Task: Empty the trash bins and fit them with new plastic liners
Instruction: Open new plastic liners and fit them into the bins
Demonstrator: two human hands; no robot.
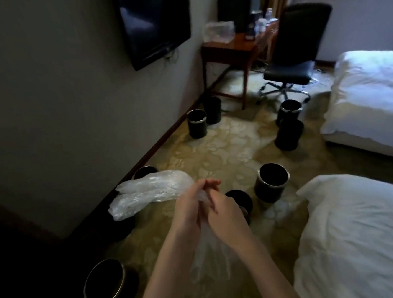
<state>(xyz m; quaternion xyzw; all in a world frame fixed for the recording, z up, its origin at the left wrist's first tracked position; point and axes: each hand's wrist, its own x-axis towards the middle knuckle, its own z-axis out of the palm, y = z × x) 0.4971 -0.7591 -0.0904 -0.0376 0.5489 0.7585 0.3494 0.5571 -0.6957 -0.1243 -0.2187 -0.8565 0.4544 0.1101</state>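
Mid-frame, a clear liner (147,193) is pinched between left hand (188,206) and right hand (227,210), seemingly to be rubbed open.

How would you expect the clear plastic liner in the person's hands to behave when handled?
Probably very floppy: the plastic liner sags crumpled on both sides of the left hand and right hand. Thin and see-through, it is likely very light and apt to billow. Its glossy film may slip from a loose grip.

free: carpet (216,147) mid-aisle | blocked: bins (269,193) ringing it, bed (365,241) right, wall (56,101) left
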